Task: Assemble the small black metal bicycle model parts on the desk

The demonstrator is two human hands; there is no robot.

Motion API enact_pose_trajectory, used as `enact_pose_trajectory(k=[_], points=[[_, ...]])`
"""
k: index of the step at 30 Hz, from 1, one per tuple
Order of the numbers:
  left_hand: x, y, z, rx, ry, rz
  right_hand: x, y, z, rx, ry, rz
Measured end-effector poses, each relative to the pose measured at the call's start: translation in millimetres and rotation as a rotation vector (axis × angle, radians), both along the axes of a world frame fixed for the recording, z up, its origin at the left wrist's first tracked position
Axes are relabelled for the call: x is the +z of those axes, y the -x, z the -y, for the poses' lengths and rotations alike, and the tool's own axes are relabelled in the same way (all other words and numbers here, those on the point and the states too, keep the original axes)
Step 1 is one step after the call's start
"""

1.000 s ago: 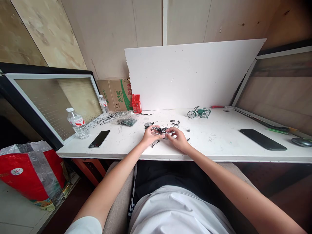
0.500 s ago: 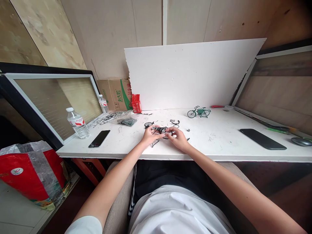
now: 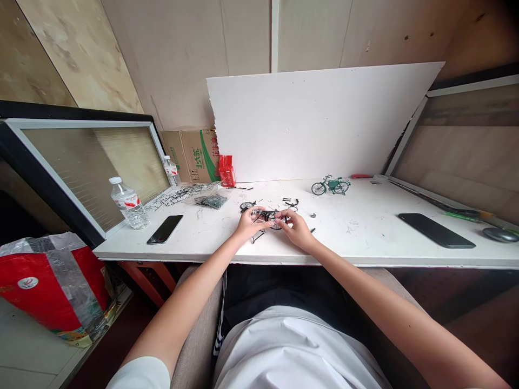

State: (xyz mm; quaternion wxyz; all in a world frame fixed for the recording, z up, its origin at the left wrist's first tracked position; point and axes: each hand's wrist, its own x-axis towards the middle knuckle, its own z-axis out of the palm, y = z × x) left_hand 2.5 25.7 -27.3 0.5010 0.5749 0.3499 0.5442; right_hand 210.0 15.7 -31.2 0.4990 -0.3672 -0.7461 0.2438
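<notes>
Near the front edge of the white table, both hands are closed on a black model bicycle frame (image 3: 259, 233) with a spoked wheel (image 3: 275, 221) at its right end. My left hand (image 3: 248, 225) grips the frame from the left, its fingers around the upper tubes. On the wheel side, my right hand (image 3: 295, 228) pinches at the wheel's rim and hub; its fingertips partly hide how wheel and frame meet. A loose black wheel part (image 3: 246, 206) lies just beyond my left hand. Black handlebar-like pieces (image 3: 291, 203) lie behind my right hand.
A green model bicycle (image 3: 331, 186) stands farther back. Black part frames (image 3: 178, 195) and a plastic bag of dark parts (image 3: 211, 201) lie left. Phones (image 3: 165, 229) flank the work, the larger black one (image 3: 436, 230) at right. A water bottle (image 3: 128, 204) stands left.
The hands and the bicycle frame stay nearly in place, with only slight finger movement. The whole view has shifted very slightly.
</notes>
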Motion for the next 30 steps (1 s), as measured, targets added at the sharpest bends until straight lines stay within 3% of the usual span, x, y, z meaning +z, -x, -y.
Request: enact_pose_trajectory(k=[11,22,30], points=[[-2.9,0,-3,0.026,-0.002,-0.003,-0.6,1,3,-0.016,0.004,-0.015],[-6.1,2,-7,0.125,-0.006,0.02,-8.9,-4,-7,-0.18,-0.013,-0.133],[-2.7,2,-6,0.163,0.002,0.026,-11.9,-5,-8,-0.175,0.027,-0.099]])
